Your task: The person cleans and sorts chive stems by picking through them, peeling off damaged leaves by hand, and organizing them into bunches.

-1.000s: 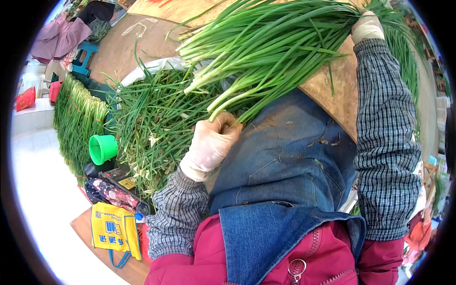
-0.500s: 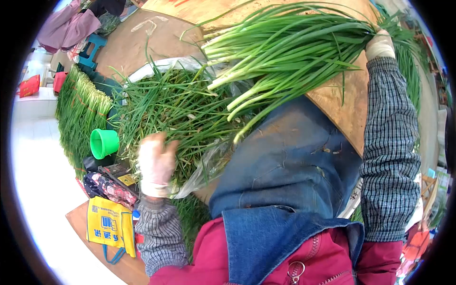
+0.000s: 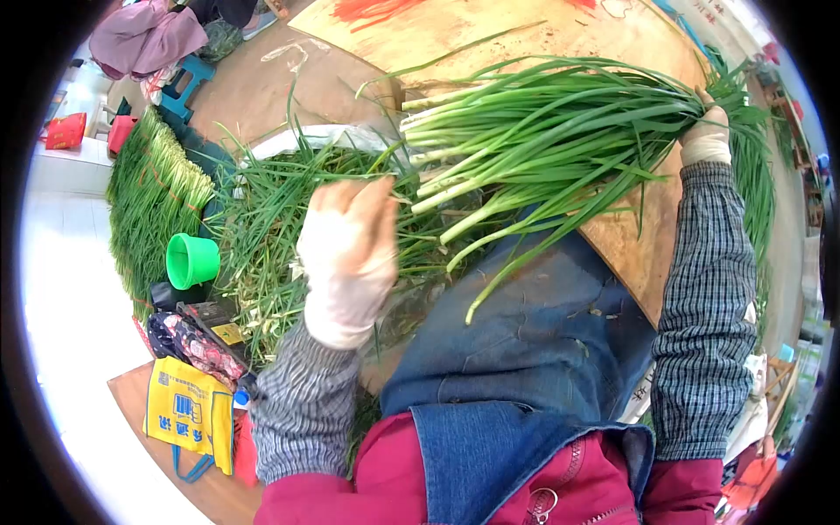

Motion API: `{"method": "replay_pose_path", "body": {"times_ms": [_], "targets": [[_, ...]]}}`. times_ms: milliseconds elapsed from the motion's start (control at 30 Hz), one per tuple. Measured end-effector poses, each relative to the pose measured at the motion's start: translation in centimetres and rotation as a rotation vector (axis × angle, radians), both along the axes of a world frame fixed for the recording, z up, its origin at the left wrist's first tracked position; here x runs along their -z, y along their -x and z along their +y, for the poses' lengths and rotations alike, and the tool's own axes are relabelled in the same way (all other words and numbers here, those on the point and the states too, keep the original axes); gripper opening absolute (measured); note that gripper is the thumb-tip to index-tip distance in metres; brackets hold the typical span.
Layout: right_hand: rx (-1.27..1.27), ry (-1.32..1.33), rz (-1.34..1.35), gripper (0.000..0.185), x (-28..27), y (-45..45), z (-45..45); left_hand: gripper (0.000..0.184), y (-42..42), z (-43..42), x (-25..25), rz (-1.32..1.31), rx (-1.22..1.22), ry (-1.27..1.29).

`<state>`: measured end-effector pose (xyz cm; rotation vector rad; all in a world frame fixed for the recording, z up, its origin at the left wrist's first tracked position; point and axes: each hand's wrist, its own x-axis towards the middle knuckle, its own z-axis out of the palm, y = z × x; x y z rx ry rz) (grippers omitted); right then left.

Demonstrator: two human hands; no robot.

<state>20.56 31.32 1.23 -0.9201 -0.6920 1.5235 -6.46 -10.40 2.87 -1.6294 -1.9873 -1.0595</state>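
Observation:
My right hand [image 3: 707, 133], in a pale glove, is closed around the leafy end of a bunch of green chives [image 3: 560, 131]. The bunch's whitish stem ends point left, several stalks hanging lower over my jeans. My left hand [image 3: 350, 236], also gloved and blurred by motion, is raised above a heap of loose chive leaves and trimmings [image 3: 262, 201]. Its fingers look loosely extended, with nothing visible in them, and it is apart from the bunch. Under the heap lies a clear plastic sheet, partly hidden by my left hand.
Tied chives [image 3: 157, 210] are stacked at left, beside a green bucket [image 3: 192, 261]. A yellow bag [image 3: 188, 411] lies at lower left. A wooden board [image 3: 630, 254] extends beneath the bunch, with red ties [image 3: 376, 9] at its far edge. A blue stool [image 3: 184, 87] stands near another person.
My left hand has moved up and right, toward the stem ends. The bunch in my right hand sits slightly lower in view, its stems a little farther right.

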Motion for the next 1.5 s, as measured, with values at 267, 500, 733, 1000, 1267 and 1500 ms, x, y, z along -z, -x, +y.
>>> {"method": "replay_pose_path", "body": {"times_ms": [267,500,733,1000,1267,1500], "targets": [[-0.011,-0.084,-0.027,0.011,-2.9,1.4,-3.6,0.011,-1.9,7.2,1.3,-0.209,0.169,0.257],[-0.301,-0.059,0.069,0.017,-3.2,2.5,-5.2,0.006,-3.2,3.9,1.5,-0.438,0.017,0.079],[-0.327,-0.065,0.107,0.019,-2.5,1.5,-5.0,0.007,6.3,-10.8,5.0,-0.018,-0.384,0.46],[-0.221,-0.067,0.002,0.018,-3.8,2.7,-6.2,0.015,-1.2,-3.1,-0.1,0.044,0.067,0.267],[-0.156,-0.068,-0.091,0.017,-3.3,1.9,-4.8,0.022,-3.5,2.7,2.3,-0.141,0.185,0.26],[-0.134,-0.032,-0.028,0.015,-3.7,2.7,-5.9,0.013,-4.0,2.1,-1.0,-1.109,0.12,0.313]]}}
